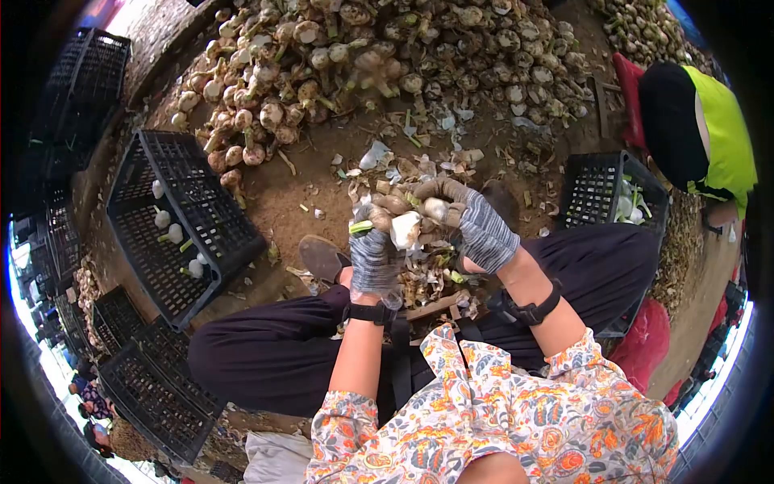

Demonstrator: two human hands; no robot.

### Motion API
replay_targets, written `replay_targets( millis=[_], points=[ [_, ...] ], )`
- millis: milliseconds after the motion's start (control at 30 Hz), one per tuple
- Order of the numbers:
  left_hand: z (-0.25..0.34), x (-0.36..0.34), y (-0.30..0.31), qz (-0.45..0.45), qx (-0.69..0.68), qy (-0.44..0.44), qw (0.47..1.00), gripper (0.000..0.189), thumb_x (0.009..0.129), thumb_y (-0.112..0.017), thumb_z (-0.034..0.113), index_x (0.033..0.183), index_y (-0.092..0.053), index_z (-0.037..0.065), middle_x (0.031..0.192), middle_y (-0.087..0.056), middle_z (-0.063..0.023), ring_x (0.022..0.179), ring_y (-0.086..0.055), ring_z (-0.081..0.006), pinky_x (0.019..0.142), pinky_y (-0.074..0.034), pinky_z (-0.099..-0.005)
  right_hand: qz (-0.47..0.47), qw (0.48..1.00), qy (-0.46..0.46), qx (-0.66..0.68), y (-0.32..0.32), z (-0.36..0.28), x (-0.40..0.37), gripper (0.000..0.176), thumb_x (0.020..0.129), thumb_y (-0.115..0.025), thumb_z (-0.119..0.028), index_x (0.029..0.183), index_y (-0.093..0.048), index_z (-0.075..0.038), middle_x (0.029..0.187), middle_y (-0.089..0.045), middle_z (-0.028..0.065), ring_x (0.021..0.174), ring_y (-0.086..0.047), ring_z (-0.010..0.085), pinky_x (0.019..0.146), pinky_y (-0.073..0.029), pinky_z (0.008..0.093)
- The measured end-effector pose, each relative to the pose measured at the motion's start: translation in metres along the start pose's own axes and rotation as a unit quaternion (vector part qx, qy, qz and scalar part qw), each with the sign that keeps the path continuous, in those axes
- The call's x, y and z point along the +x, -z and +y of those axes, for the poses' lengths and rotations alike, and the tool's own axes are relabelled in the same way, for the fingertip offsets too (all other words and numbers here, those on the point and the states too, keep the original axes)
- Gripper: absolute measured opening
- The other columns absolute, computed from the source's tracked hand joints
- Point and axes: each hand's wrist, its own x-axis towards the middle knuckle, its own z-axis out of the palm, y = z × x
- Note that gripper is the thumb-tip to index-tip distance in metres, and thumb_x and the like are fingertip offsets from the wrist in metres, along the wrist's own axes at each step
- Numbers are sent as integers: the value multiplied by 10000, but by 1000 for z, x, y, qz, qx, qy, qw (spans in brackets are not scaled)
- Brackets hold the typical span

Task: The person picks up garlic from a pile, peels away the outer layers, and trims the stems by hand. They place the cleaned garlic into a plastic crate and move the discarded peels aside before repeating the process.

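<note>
My left hand point(372, 256), in a striped grey knit glove, is closed around a garlic bulb point(405, 231) with a bright white face. A short green cut stem point(360, 227) pokes out on the left side of that glove. Close beside it, my right hand point(482, 227), gloved alike, has its fingers curled over another pale garlic bulb point(435, 210). Both hands meet above a litter of dry skins and stem scraps point(435, 282) between my legs.
A large heap of untrimmed garlic point(379, 64) lies ahead. To the left, a tilted black crate point(181, 230) holds several white bulbs; another crate point(592, 189) with bulbs stands right. A person in a bright yellow top point(721, 133) is at far right, near a red sack point(643, 347).
</note>
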Motion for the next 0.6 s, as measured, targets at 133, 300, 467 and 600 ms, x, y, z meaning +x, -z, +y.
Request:
replay_targets(
  millis=[133,300,467,600],
  points=[
    [-20,14,10,34,185,-48,981,258,789,-677,242,912,-572,41,948,-597,-65,837,-581,-158,758,-499,-288,45,991,20,-121,-5,5,2,390,830,-603,-150,1181,-489,-24,1076,-559,82,974,-553,154,800,-485,267],
    [-28,49,-21,80,282,-120,949,377,798,-624,24,1155,-504,52,1058,-567,-66,949,-538,-164,860,-440,-275,139,958,93,-235,58,-43,-10,326,802,-590,-96,1124,-539,-82,1013,-578,91,876,-585,153,679,-532,245],
    [-9,119,65,265,393,-103,875,450,747,-646,-13,1161,-499,84,1080,-527,-79,967,-512,-179,832,-428,-285,413,625,55,-660,155,-144,-95,345,791,-610,-131,1121,-547,-53,1054,-590,120,968,-556,235,876,-416,322],
    [41,169,105,365,660,-212,622,547,720,-675,98,1226,-467,94,1163,-488,-170,1072,-461,-284,954,-345,-369,455,567,-168,-666,263,-179,-203,298,784,-583,-146,1055,-562,-25,911,-626,139,868,-593,261,776,-448,325]
  ],
)
